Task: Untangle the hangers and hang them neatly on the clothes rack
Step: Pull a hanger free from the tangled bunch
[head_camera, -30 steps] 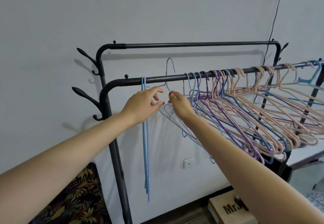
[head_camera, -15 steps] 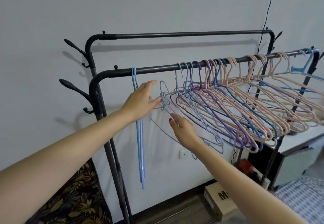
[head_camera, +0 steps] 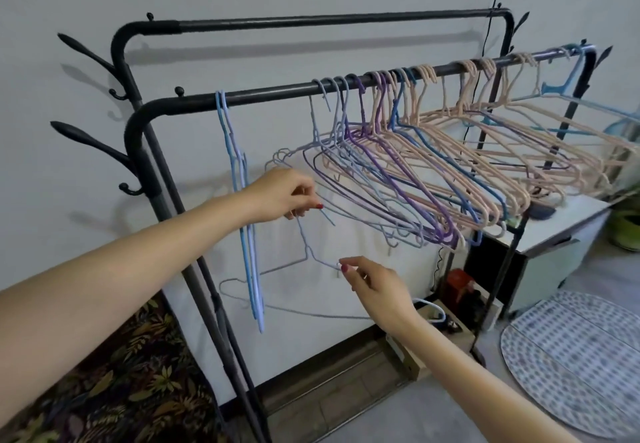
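A black clothes rack [head_camera: 263,94] carries two light blue hangers [head_camera: 242,182] hanging straight at the left of its front bar. To their right a tangled bunch of lavender, purple, blue and peach hangers [head_camera: 433,172] leans out from the bar. One pale lavender hanger [head_camera: 304,255] is off the bar, below it. My left hand [head_camera: 280,194] pinches it by the hook and neck. My right hand [head_camera: 374,283] pinches its shoulder wire lower down.
The rack's rear bar [head_camera: 311,21] is bare, with coat pegs [head_camera: 90,141] on the left post. A white cabinet [head_camera: 561,234] stands behind the right end. A cardboard box [head_camera: 408,356], a patterned rug [head_camera: 571,356] and leaf-print fabric [head_camera: 114,373] lie on the floor.
The pale lavender hanger has come off the bar and out of the bunch, down and to the left. Both hands dropped with it. The view has tilted downward.
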